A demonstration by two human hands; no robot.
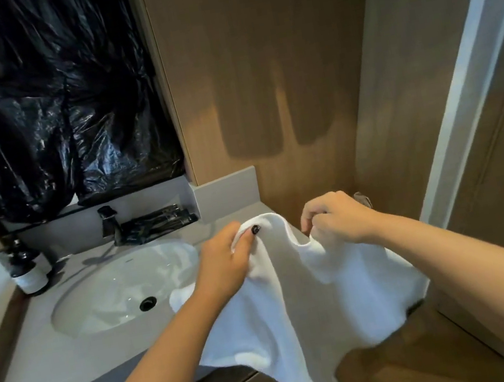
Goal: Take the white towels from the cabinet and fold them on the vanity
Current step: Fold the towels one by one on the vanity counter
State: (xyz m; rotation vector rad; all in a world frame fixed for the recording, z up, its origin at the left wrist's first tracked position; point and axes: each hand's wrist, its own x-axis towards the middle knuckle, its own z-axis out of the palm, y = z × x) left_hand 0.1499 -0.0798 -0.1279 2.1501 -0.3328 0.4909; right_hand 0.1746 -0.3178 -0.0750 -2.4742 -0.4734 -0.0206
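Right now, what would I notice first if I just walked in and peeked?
First, the big white towel held up by both hands, the left hand and right hand gripping its top edge, its lower part draping off the vanity. Then the crinkly black plastic covering the wall above the sink.

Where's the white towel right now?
Head view, centre-right: the white towel is held up by the left hand and right hand, right of the sink.

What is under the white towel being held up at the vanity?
Under the white towel lie the grey vanity top at its right end and wood flooring. The countertop directly beneath is covered by cloth.
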